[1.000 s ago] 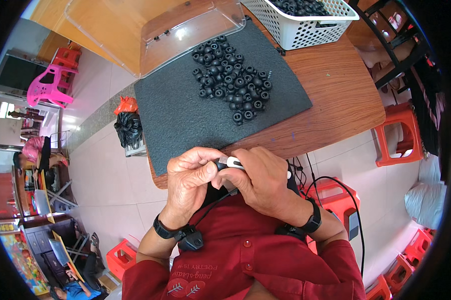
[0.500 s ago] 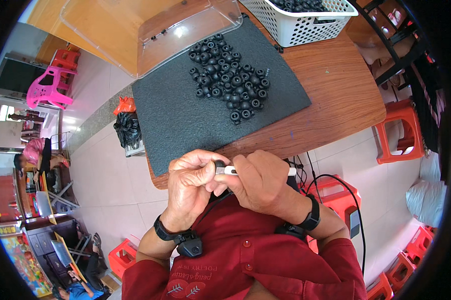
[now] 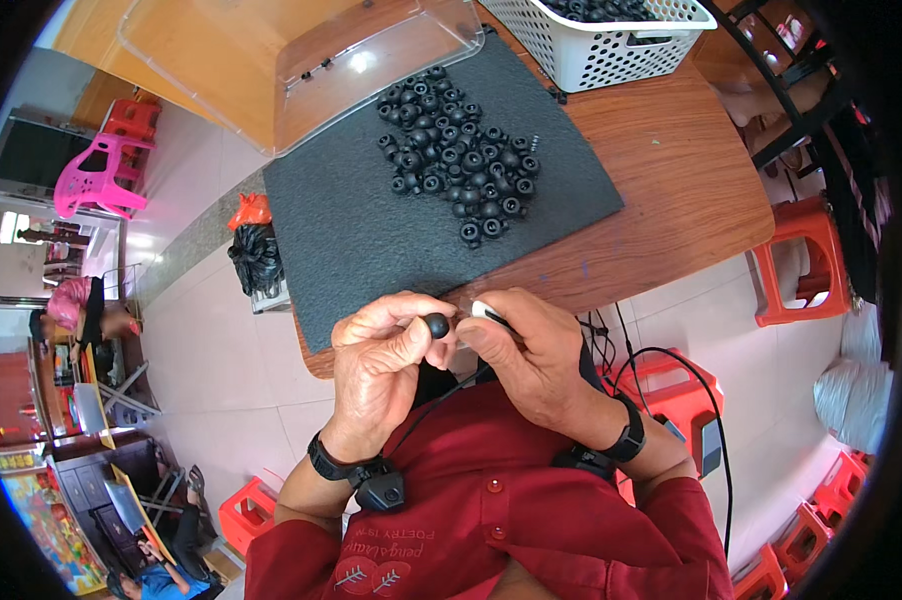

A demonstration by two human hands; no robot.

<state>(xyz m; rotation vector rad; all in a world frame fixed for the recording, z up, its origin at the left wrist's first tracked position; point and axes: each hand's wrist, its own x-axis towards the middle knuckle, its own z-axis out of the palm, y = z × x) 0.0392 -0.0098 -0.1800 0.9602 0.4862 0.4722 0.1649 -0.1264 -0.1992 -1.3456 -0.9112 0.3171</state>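
Both hands are up close to the chest here, right at the near edge of the table. The left hand (image 3: 386,365) has its thumb and fingertips pinched together on a small black rubber piece (image 3: 437,325), rounded and matte, kind of like a little bead or cap. The right hand (image 3: 536,355) is closed around a small white part (image 3: 484,310) that pokes out past the thumb, smooth and glossy looking; most of it is buried in the fist so I can't tell its full shape. The two pieces sit just beside each other, almost touching. Further out on the round wooden table (image 3: 671,170), which has a warm reddish-brown grain, there's a dark grey mat (image 3: 371,230) with a soft felt or foam look, and a loose pile of black rubber pieces (image 3: 461,160) heaped on it, each one ring-like with a hole in the middle. Behind the mat is a clear plastic lid (image 3: 371,50), shiny with glare, and to the right a white perforated plastic basket (image 3: 621,45) holding more dark pieces. Both wrists carry black bands, and the sleeves are dark red.
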